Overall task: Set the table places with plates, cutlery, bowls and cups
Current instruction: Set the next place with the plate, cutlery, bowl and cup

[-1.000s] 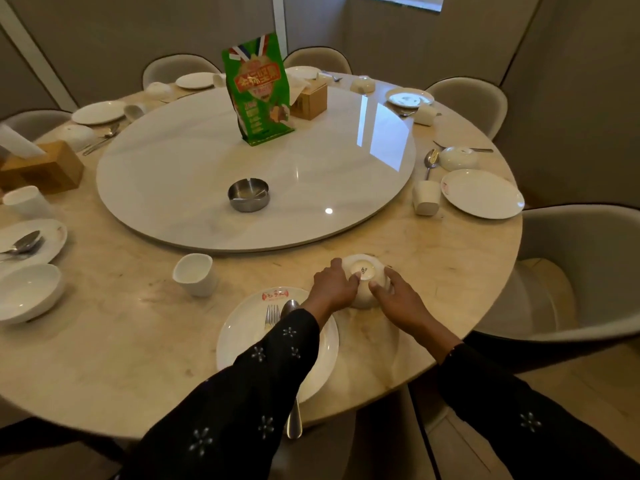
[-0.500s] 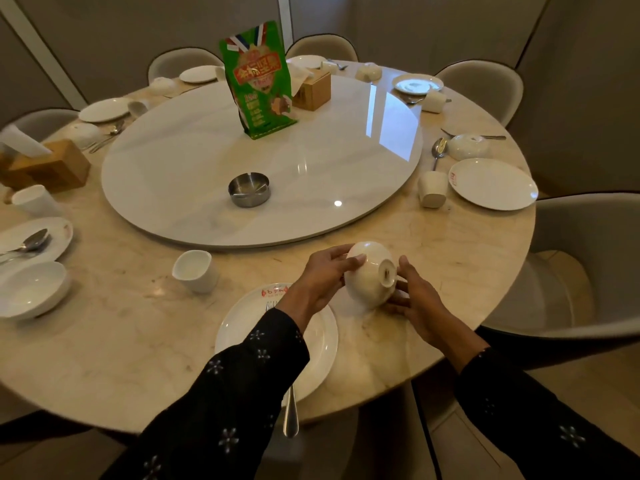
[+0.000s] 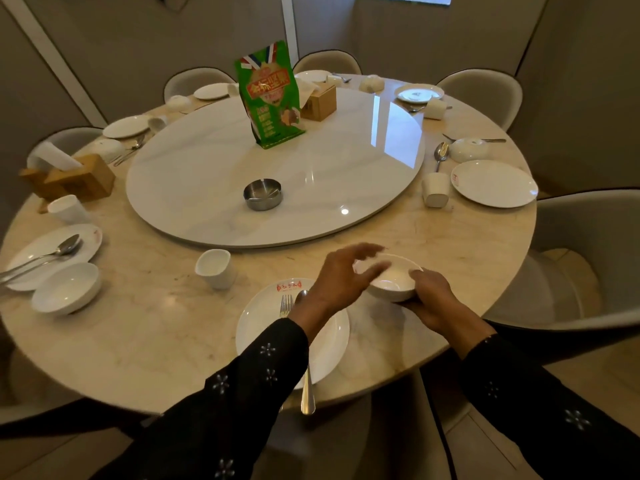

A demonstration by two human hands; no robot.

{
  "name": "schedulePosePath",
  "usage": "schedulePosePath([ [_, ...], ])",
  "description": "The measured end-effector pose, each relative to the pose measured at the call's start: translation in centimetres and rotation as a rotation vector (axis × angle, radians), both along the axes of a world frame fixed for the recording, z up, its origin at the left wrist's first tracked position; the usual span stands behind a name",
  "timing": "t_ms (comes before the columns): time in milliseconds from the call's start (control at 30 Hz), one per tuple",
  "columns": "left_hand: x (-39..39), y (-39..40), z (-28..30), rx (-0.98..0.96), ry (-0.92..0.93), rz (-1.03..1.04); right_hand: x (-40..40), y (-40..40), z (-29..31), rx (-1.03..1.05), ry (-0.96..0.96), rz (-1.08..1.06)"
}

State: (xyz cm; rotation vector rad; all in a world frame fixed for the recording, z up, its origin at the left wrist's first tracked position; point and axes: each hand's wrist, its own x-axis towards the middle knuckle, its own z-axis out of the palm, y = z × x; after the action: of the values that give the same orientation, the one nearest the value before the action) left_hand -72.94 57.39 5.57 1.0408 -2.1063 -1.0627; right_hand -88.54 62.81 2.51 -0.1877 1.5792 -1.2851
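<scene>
A white bowl (image 3: 389, 278) is cupped upright by the right hand (image 3: 431, 299) near the desk (image 3: 166, 327) edge. The left hand (image 3: 343, 275) is spread open beside its rim. Bare marble is left between plate (image 3: 263, 327) and bowl.

White bowl (image 3: 389, 280) sits upright, mouth up, cupped in the right hand (image 3: 433, 303), left hand's (image 3: 341, 277) spread fingers blurred over its rim.

Two bare hands, left hand (image 3: 341, 277), right hand (image 3: 433, 301), both arms covered by long black sleeves (image 3: 242, 393), small pale flower motifs scattered over the fabric.
</scene>
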Motion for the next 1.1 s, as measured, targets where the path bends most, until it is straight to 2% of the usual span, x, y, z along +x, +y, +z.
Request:
schedulePosePath([
  [67, 0.4, -0.1, -0.4, 0.064, -0.033, 0.231, 0.4, 0.2, -0.2, -0.002, 0.156, -0.005],
  [133, 0.6, -0.1, -1.0, 0.225, -0.188, 0.232, 0.9, 0.5, -0.5, -0.004, 0.264, 0.028],
  [200, 0.7, 0.3, -1.7, 0.339, -0.202, 0.202, 1.4, 0.8, -1.0, 0.011, 0.402, 0.067],
  [300, 0.9, 0.7, -2.8, 0.35, -0.171, 0.281, 1.8, 1.2, -1.5, 0.041, 0.6, 0.107],
  [400, 0.7, 0.8, -4.3, 0.377, -0.138, 0.315, 1.8, 1.3, -2.0, 0.058, 0.69, 0.124],
  [667, 1.7, 0.7, -5.3, 0.359, -0.157, 0.326, 2.2, 1.4, -3.0, 0.125, 0.713, 0.123],
  [767, 4.4, 1.0, -4.1, 0.316, -0.083, 0.352, 2.5, 1.4, -3.2, 0.136, 0.708, 0.117],
  [900, 11.1, 1.1, -3.0, 0.124, -0.004, 0.575, 2.9, 1.6, -3.2, 0.145, 0.717, 0.103],
  [967, 14.8, 1.4, -3.3, 0.091, -0.02, 0.723, 3.0, 1.9, -3.1, 0.144, 0.726, 0.087],
  [1033, 17.6, 1.9, -4.3, 0.18, -0.098, 0.797, 3.1, 2.2, -3.1, 0.151, 0.721, 0.08],
  [1100, 19.1, 2.6, -5.5, 0.329, -0.158, 0.784, 3.2, 2.5, -3.0, 0.151, 0.719, 0.082],
])
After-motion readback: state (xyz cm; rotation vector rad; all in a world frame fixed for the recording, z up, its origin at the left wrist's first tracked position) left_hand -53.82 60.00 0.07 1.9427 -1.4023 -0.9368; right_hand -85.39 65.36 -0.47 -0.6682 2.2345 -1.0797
